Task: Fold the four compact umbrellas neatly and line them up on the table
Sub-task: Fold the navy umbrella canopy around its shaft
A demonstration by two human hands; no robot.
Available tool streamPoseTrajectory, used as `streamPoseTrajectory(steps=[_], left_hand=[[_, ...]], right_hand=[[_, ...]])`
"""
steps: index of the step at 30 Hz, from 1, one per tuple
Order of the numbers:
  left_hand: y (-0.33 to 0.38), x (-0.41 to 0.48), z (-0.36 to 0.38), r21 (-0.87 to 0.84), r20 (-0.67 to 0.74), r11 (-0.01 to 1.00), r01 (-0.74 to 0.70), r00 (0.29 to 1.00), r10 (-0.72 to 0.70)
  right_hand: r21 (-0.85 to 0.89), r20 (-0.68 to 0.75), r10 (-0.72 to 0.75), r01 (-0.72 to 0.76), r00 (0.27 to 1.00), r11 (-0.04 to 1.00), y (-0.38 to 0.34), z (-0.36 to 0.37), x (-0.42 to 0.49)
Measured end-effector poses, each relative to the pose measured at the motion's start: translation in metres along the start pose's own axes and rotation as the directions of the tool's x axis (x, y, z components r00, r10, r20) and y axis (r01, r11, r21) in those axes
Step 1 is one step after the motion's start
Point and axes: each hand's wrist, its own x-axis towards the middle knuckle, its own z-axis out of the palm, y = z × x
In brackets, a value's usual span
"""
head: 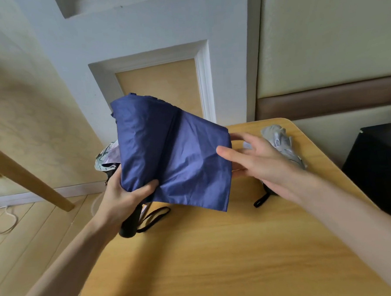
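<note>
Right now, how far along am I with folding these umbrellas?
Nothing looks finished yet. In hand: the left hand grips the blue umbrella near its handle, canopy loose, the right hand at the cloth's edge. Left: the grey umbrella lies bunched on the table, a patterned umbrella shows behind the blue one, a fourth is out of sight, and no line-up exists.

Your navy umbrella [167, 149] is thin cloth, creased and softly shiny where the light falls, above a matt black handle [129, 223] that looks like plastic and a black cord wrist strap [156, 216]. The table [218, 259] beneath it is smooth, pale wood grain with a low satin shine. The grey umbrella [280, 143] lying on it is crumpled, matt, pale cloth.
</note>
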Motion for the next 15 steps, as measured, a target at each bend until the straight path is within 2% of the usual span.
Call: streamPoseTrajectory(steps=[4,7,10,12,15], left_hand=[[0.006,-0.009,0.014,-0.004,-0.029,1.000,-0.027,0.999,0.026],[0.009,-0.012,0.023,-0.017,-0.050,0.999,-0.047,0.998,0.046],[0.007,-0.015,0.031,-0.033,-0.044,0.999,-0.008,0.999,0.006],[0.004,-0.012,0.030,-0.014,0.030,1.000,-0.027,0.999,0.027],[0.006,-0.008,0.030,0.062,0.235,0.995,-0.079,0.970,0.062]], right_hand=[[0.025,-0.154,0.007,-0.003,0.988,1.000,0.002,0.001,0.003],[0.048,-0.130,-0.034,0.040,0.991,0.998,-0.002,-0.006,0.001],[0.129,-0.099,-0.034,0.046,0.995,0.991,-0.008,-0.006,-0.001],[0.178,-0.079,-0.027,0.041,0.997,0.983,-0.016,-0.001,-0.003],[0.232,-0.043,-0.036,0.045,0.998,0.972,-0.034,0.012,-0.006]])
